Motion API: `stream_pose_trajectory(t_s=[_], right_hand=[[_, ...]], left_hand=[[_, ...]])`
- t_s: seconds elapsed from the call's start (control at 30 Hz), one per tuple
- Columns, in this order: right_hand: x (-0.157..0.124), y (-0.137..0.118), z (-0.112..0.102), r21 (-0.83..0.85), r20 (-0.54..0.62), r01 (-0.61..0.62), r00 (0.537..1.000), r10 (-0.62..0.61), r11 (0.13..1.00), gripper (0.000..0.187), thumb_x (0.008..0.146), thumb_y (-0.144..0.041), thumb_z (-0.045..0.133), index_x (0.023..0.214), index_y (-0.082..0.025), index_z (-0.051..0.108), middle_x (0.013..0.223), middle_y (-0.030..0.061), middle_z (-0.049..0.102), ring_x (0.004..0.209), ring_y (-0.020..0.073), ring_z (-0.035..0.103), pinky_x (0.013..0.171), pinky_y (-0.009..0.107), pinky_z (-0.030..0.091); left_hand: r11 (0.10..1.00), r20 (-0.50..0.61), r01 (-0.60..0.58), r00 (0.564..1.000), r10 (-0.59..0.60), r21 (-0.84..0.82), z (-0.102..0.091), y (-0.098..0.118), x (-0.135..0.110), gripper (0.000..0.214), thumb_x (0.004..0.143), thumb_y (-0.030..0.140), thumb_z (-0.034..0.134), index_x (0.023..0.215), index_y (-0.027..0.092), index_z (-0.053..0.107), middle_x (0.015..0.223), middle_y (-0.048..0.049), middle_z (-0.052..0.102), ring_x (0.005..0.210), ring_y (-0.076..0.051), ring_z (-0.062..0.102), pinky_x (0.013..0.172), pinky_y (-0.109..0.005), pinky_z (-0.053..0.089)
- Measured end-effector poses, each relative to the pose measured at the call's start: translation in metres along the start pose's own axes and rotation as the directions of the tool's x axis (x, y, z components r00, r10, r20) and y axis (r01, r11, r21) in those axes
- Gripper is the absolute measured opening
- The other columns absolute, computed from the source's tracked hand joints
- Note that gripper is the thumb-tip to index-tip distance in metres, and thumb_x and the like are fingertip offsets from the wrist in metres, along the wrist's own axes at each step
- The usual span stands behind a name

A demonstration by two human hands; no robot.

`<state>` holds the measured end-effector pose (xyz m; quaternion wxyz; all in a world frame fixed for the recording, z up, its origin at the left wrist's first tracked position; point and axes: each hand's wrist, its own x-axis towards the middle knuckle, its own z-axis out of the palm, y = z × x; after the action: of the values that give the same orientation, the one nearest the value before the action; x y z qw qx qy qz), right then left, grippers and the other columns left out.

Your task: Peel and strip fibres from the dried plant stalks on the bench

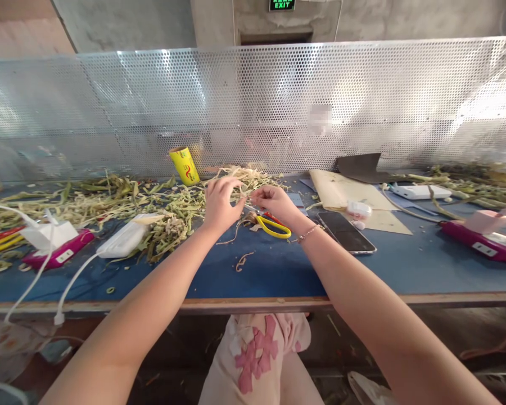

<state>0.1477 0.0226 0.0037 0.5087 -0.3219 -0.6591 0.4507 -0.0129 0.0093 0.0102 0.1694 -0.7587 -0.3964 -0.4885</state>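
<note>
My left hand (222,203) and my right hand (274,202) are close together above the middle of the blue table. Both are closed, thumb against fingers, at a small pale piece between the fingertips, too small to name. Just below my right hand lie scissors with yellow and red handles (275,227), their blades partly hidden. Behind and to the left of my hands spreads a heap of dried, shredded plant strips (181,205). A curled brown scrap (243,261) rests on the table in front of them.
A yellow cardboard tube (184,166) stands tilted by the perforated metal screen (278,101). To the left are a white power bank (126,236) and a purple power strip (59,247). A phone (346,232), beige paper (346,191) and another purple strip (484,242) lie right.
</note>
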Motion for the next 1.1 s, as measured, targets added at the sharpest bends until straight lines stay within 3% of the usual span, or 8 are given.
stream_pose_trajectory(t_s=[0.1,0.17,0.3,0.37,0.47,0.73,0.87,1.1], right_hand=[[0.002,0.005,0.003,0.204,-0.066,-0.044,0.996,0.059,0.978,0.027,0.054,-0.034,0.070,0.067,-0.017,0.054,0.058,-0.0048,0.049,0.052,0.0059,0.043,0.053,0.023,0.037],[0.002,0.008,0.005,0.330,-0.065,-0.083,0.992,0.111,0.940,0.028,0.053,-0.033,0.071,0.066,-0.018,0.052,0.059,-0.0050,0.048,0.053,0.0053,0.043,0.053,0.022,0.037],[0.001,0.011,0.009,0.461,-0.001,-0.171,0.981,0.193,0.871,0.027,0.053,-0.028,0.071,0.066,-0.017,0.050,0.060,-0.0047,0.048,0.053,0.0047,0.044,0.053,0.021,0.037],[0.001,0.010,0.009,0.480,0.019,-0.194,0.977,0.211,0.856,0.026,0.055,-0.025,0.071,0.066,-0.016,0.050,0.061,-0.0043,0.049,0.053,0.0047,0.045,0.054,0.021,0.037],[0.001,0.009,0.009,0.479,0.027,-0.203,0.976,0.217,0.854,0.023,0.057,-0.024,0.070,0.066,-0.017,0.049,0.060,-0.0044,0.049,0.053,0.0049,0.045,0.054,0.021,0.037],[0.000,0.011,0.011,0.435,0.058,-0.191,0.981,0.184,0.880,0.028,0.053,-0.028,0.072,0.066,-0.017,0.049,0.061,-0.0052,0.048,0.054,0.0048,0.044,0.053,0.020,0.036],[0.001,0.016,0.013,0.360,0.018,-0.157,0.987,0.161,0.920,0.034,0.050,-0.033,0.074,0.068,-0.016,0.051,0.064,-0.0043,0.051,0.057,0.0055,0.047,0.054,0.020,0.036],[0.000,0.015,0.017,0.254,-0.041,-0.057,0.997,0.069,0.966,0.033,0.048,-0.036,0.075,0.064,-0.016,0.053,0.057,-0.0055,0.050,0.053,0.0051,0.043,0.054,0.020,0.036]], left_hand=[[0.990,-0.121,0.109,0.985,-0.120,-0.093,0.002,-0.001,-0.001,0.052,0.064,0.031,0.065,0.110,0.019,0.045,0.116,-0.0120,0.047,0.111,-0.026,0.041,0.091,-0.040,0.035],[0.963,-0.105,0.197,0.970,-0.218,-0.184,0.007,-0.004,-0.004,0.053,0.064,0.030,0.063,0.112,0.019,0.042,0.112,-0.0112,0.046,0.104,-0.023,0.045,0.084,-0.037,0.040],[0.823,0.109,0.429,0.901,-0.420,-0.373,0.022,-0.007,-0.008,0.042,0.064,0.023,0.061,0.102,0.017,0.048,0.095,-0.0068,0.053,0.077,-0.014,0.052,0.065,-0.029,0.044],[0.733,0.220,0.490,0.870,-0.440,-0.471,0.026,-0.006,-0.008,0.037,0.063,0.024,0.063,0.097,0.017,0.052,0.086,-0.0047,0.056,0.073,-0.013,0.053,0.063,-0.027,0.044],[0.626,0.296,0.497,0.866,-0.403,-0.600,0.025,-0.002,-0.007,0.028,0.064,0.030,0.064,0.089,0.017,0.058,0.081,-0.0042,0.061,0.076,-0.014,0.056,0.070,-0.028,0.045],[0.458,0.244,0.459,0.857,-0.454,-0.761,0.024,-0.004,-0.007,0.023,0.064,0.038,0.066,0.074,0.018,0.062,0.084,-0.0031,0.064,0.073,-0.012,0.056,0.070,-0.027,0.044],[0.348,0.272,0.495,0.806,-0.526,-0.796,0.023,0.001,-0.006,0.025,0.065,0.040,0.065,0.077,0.018,0.064,0.071,-0.0017,0.062,0.063,-0.010,0.053,0.064,-0.026,0.045],[0.231,0.300,0.515,0.747,-0.594,-0.825,0.021,0.002,-0.003,0.020,0.062,0.034,0.066,0.072,0.017,0.063,0.073,-0.0016,0.061,0.063,-0.009,0.053,0.060,-0.024,0.045]])
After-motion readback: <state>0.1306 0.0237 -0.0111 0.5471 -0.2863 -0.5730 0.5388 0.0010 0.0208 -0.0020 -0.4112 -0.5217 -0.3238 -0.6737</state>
